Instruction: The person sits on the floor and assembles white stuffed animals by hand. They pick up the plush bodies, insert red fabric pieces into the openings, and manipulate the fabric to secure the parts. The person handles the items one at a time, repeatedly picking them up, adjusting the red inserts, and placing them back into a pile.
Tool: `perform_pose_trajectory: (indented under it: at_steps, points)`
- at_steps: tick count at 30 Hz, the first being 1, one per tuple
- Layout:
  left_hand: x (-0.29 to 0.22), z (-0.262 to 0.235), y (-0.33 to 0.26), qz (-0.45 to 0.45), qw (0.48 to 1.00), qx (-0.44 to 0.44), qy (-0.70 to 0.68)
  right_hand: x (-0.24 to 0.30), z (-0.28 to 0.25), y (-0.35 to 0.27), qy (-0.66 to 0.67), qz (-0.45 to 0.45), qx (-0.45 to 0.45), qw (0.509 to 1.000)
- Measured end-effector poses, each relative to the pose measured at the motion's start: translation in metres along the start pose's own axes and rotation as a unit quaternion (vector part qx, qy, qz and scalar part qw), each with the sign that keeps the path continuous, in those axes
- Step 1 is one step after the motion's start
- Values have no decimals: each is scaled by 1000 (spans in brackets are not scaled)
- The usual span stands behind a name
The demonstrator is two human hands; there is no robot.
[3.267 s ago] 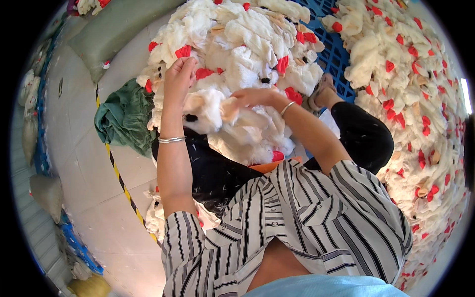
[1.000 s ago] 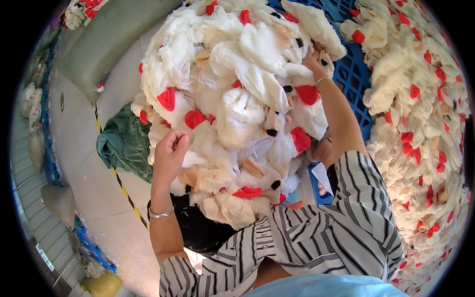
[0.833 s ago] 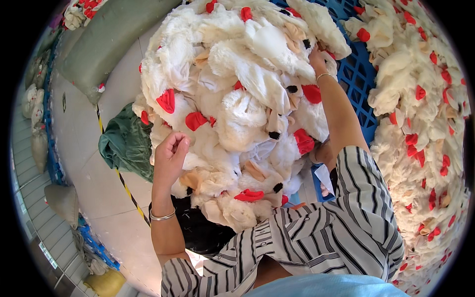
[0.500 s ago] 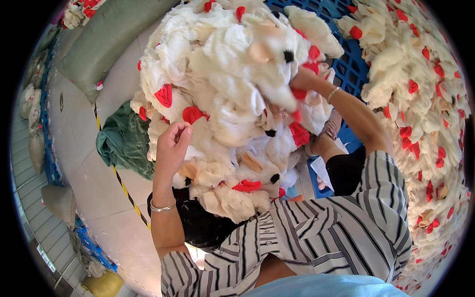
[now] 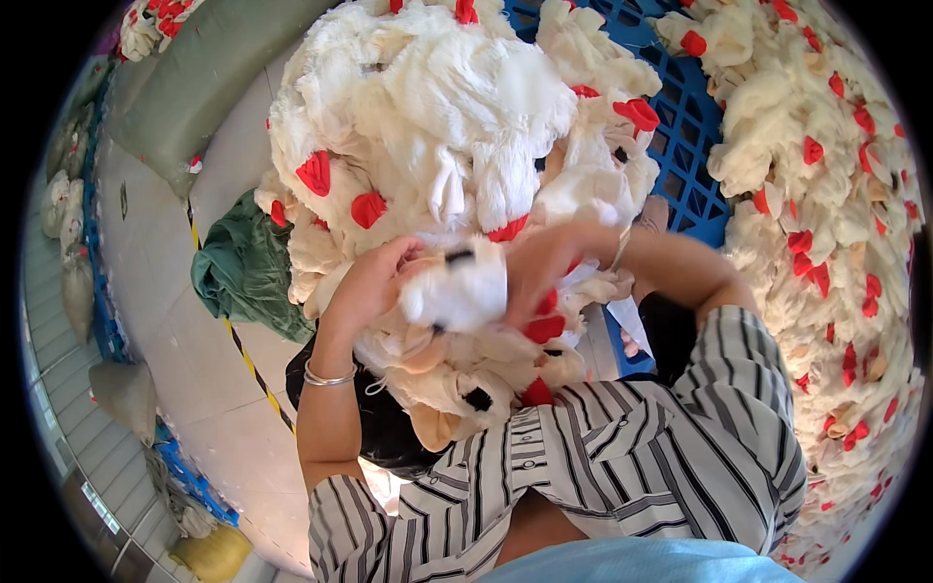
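Over my lap, my left hand point(image 5: 374, 282) is closed on the edge of a white plush skin point(image 5: 462, 291) with black patches, its fingers curled at the top. At the skin's right side is my right hand point(image 5: 554, 260), smeared by motion, so I cannot make out its fingers. Both hands are in front of a big heap of limp white plush skins point(image 5: 418, 107) with red, peach and black parts. Several more skins lie on my lap below the hands, one showing a peach flap point(image 5: 433, 426). Folds of fur hide the undersides of the held skin.
A blue plastic lattice crate point(image 5: 688, 126) stands behind the heap. On the right rises a large mound of similar skins point(image 5: 807, 243). To the left are a crumpled green cloth point(image 5: 248, 267), a grey-green sack point(image 5: 185, 107) and yellow-black floor tape point(image 5: 248, 364).
My right hand has come back from the heap's right side toward my lap, and a skin with black patches is now between my hands. My left hand has moved inward and closed on it.
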State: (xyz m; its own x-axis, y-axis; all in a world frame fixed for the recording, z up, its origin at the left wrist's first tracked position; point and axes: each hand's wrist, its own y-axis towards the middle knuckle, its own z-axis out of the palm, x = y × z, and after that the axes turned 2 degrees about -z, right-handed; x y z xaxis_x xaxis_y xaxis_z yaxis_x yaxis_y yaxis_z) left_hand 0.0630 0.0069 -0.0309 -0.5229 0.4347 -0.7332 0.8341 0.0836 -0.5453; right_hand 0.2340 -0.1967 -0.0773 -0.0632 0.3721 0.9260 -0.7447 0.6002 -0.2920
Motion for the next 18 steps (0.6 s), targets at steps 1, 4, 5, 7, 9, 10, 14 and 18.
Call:
perform_pose_trajectory:
  at_steps: [1,4,5,7,9,10,14,18]
  points:
    - [6,1,-1,23,999,-16,16,11,-36,-40,-42,-50,-162,985]
    - [1,-1,0,5,999,-38,7,-48,-129,-144,-249,40,-645,722]
    - [-2,-3,0,-19,999,-46,-8,-76,-152,-172,-305,79,-693,649]
    - [-7,-5,2,-30,999,-35,4,-127,-178,-207,-361,261,-698,561]
    - [-8,-5,3,-37,999,-28,24,-172,-188,-223,-312,349,-625,625]
    - [-8,-6,4,-38,998,-22,38,-206,-190,-221,-236,418,-586,653]
    - [-11,-4,0,-58,997,-33,43,-220,-178,-185,-151,427,-605,654]
    - [-12,-7,-8,-9,998,-63,23,-244,-168,-150,-214,453,-625,599]
